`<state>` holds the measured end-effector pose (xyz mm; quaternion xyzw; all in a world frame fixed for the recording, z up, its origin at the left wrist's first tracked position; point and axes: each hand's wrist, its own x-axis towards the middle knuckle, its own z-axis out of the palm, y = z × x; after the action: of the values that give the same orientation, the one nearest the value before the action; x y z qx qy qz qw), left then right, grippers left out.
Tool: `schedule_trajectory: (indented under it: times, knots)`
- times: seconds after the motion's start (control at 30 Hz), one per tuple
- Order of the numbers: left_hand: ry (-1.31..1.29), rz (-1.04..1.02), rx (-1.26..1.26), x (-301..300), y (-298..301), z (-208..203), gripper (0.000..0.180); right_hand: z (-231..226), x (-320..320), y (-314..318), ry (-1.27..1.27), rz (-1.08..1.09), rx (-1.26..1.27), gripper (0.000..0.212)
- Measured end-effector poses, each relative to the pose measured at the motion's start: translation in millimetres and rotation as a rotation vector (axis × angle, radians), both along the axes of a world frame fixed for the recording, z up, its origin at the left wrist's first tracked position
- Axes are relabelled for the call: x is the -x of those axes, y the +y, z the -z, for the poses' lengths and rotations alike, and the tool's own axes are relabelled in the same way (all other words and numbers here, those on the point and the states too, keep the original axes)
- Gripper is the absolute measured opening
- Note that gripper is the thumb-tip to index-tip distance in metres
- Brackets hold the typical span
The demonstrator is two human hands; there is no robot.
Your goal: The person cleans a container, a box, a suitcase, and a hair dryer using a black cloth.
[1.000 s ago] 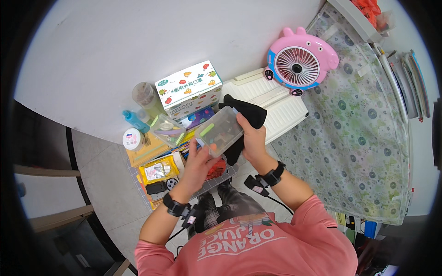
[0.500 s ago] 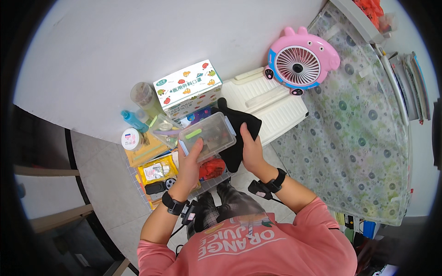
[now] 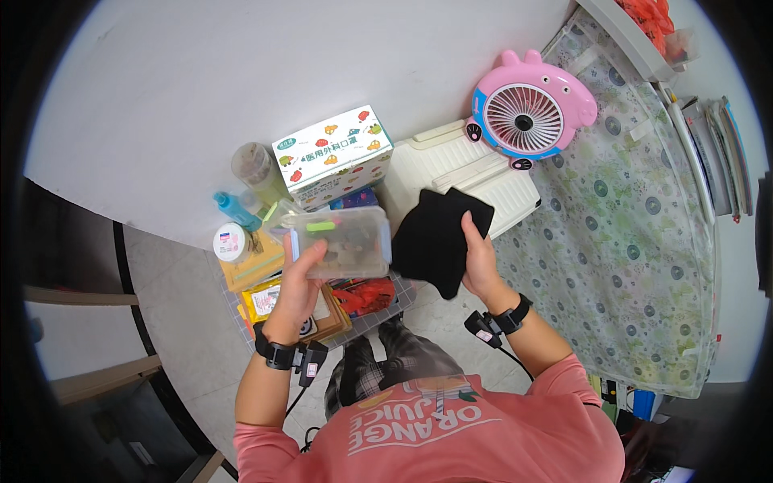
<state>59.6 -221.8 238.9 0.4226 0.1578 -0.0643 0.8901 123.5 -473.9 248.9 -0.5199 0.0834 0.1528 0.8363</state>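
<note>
My left hand (image 3: 301, 278) grips the left end of a clear plastic box (image 3: 345, 249) with a green tab inside its near-transparent walls and pale blue side clips. The thumb lies across its face. Small dark bits show faintly through the plastic. In my right hand (image 3: 481, 262), thumb on top, is a folded black cloth (image 3: 439, 237), held by its right edge. Box and cloth are side by side above a low table (image 3: 386, 318). My fingers beneath both are mostly hidden.
A printed carton (image 3: 332, 153), a tall jar (image 3: 254, 165), a blue bottle (image 3: 233, 211) and a round white tub (image 3: 231, 241) stand by the wall. A pink fan (image 3: 527, 113) sits on a white case (image 3: 451, 165). Below the box lie a yellow packet (image 3: 262, 299) and a red plastic bag (image 3: 370, 298).
The black cloth has come out from behind the box and moved right with my right hand. My left hand has shifted left and levelled the box.
</note>
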Motion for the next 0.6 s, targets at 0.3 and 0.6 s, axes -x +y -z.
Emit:
schedule_trajectory:
  times: [0.3, 0.6]
  knots:
    - [0.13, 0.114, 0.03, 8, -19, 4, 0.033, -37, 6, 26, -0.308, -0.815, 0.336, 0.052]
    - [-0.007, -0.026, -0.147, 7, -46, 9, 0.034, -31, -17, 42, -0.295, -0.89, 0.358, 0.044]
